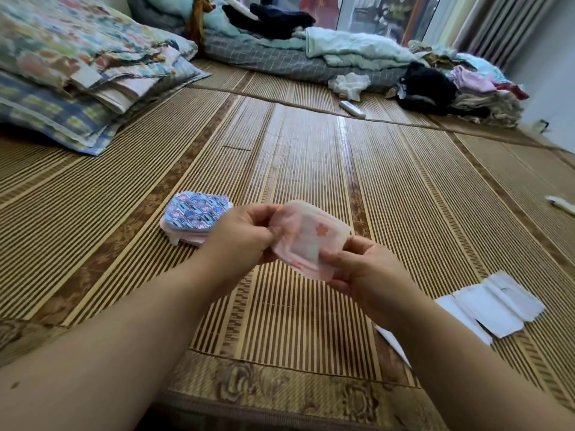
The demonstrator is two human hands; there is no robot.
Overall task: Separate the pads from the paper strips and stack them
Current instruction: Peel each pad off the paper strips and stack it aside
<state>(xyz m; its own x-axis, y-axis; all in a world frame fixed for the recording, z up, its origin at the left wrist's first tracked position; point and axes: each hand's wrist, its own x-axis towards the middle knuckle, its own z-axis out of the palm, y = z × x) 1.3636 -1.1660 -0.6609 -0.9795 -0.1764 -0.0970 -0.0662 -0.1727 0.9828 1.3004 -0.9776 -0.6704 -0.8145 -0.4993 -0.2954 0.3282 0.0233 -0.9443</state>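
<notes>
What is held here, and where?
Pink flower-printed wrapped pad: left hand pinches its left end, right hand its lower right corner.

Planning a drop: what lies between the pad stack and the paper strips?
Head view: left hand and right hand holding a pink pad over mat.

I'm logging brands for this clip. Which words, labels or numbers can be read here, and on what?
Nothing can be read for certain.
On the blue wrapper atop the stack: repeated small lettering, too blurred to read.
On the pad held by the left hand and right hand: flower marks only, no text.
On the paper strips: no print visible.
</notes>
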